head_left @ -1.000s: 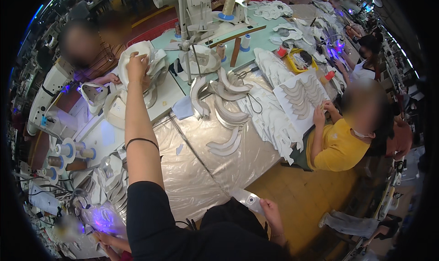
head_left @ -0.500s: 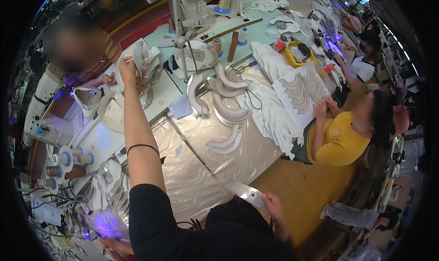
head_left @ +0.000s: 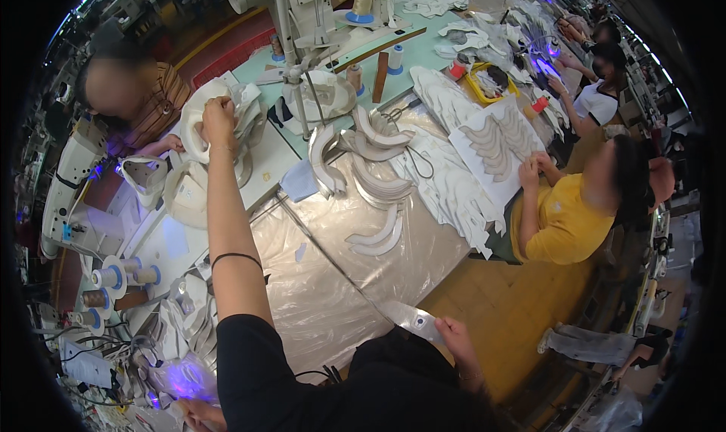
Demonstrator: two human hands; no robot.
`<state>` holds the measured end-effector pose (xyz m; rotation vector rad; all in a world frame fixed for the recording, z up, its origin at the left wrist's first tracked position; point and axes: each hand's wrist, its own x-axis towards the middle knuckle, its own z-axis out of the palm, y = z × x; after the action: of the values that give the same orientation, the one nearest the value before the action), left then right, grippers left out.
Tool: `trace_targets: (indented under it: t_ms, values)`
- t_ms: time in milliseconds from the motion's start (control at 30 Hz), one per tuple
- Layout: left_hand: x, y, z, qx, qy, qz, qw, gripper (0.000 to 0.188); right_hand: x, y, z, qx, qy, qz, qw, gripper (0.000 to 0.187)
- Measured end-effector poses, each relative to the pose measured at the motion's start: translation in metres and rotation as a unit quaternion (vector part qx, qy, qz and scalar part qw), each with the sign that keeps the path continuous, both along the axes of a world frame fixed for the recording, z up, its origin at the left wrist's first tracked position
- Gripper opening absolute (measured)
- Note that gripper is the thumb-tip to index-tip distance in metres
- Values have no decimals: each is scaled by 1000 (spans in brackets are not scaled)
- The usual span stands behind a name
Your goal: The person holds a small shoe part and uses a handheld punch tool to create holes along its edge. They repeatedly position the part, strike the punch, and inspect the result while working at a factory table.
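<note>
My left arm is stretched out to the far left, where my left hand (head_left: 218,123) is closed on the edge of a whitish shoe upper (head_left: 197,133) in a pile of similar pieces. Another cream upper (head_left: 187,194) lies just nearer, beside my wrist. Low in the view, my right hand (head_left: 457,341) grips one end of a flat, shiny, translucent curved plate (head_left: 411,318) with a small dark round mark. The plate's other end points left over the plastic-covered table (head_left: 318,281). My left fingertips are partly hidden.
Curved pale strips (head_left: 378,182) lie stacked mid-table beside a blue-grey cloth piece (head_left: 298,181). A sewing machine post (head_left: 291,46) rises beyond them. A person in yellow (head_left: 563,220) works at the right, and another in stripes (head_left: 155,103) sits at the far left. Thread cones (head_left: 106,277) stand left.
My left hand has turned, its fingers curling down at the upper's edge. The seated person at the left has shifted. My right hand still holds the plate.
</note>
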<state>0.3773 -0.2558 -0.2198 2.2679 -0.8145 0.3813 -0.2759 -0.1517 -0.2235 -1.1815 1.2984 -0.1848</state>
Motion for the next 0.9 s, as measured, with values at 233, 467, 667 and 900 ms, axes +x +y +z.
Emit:
trace_targets:
  t_ms: [233,467,667,900]
  values:
    - [1,11,29,178,96,118,972,41,1,8,-2,15,-21,8,1000,30]
    - [-32,56,8,-58,-14,252,966,89,-10,9,3,-27,-10,18,999,30]
    - [-233,51,-20,-89,-19,-129,987,82,-26,-4,10,-76,-13,22,997,27]
    - [-470,93,44,-51,199,-381,902,73,-68,-32,53,-174,-113,23,978,28]
